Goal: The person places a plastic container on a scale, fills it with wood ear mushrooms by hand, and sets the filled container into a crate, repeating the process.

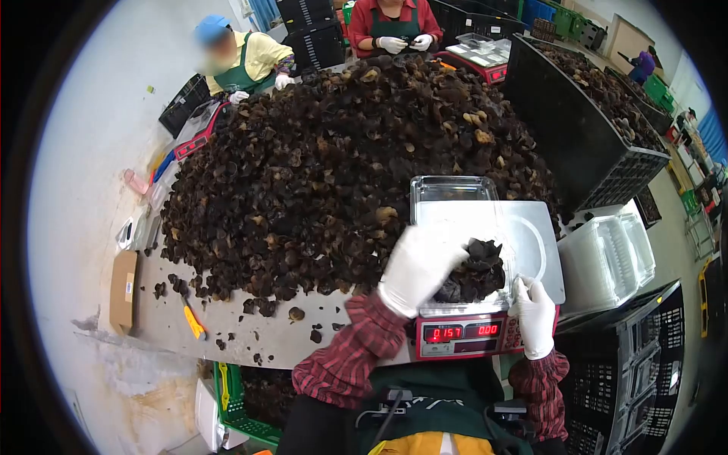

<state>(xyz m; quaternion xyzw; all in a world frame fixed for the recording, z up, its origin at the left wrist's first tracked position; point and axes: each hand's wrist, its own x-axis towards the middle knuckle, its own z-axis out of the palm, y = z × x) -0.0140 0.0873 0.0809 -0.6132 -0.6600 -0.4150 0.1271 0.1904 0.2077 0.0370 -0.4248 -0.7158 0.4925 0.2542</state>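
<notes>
My left hand (425, 269), in a white glove, is over a clear plastic box (447, 309) and against the dark wood ear mushrooms (478, 274) in it. Blur and the angle hide how its fingers are set. The box sits on the steel plate of a red scale (459, 349), whose display reads 0.157 and 0.00. Its lid (455, 184) is raised at the far side. Gloved too, my right hand (535, 317) has curled fingers that pinch the right edge of the box.
A large heap of wood ear mushrooms (341, 167) covers the table (265, 341). An orange-handled knife (193, 322) lies front left. Stacked clear boxes (607, 262) and a black crate (584, 129) stand right. Two co-workers (250, 64) in gloves are across the table, with scales nearby.
</notes>
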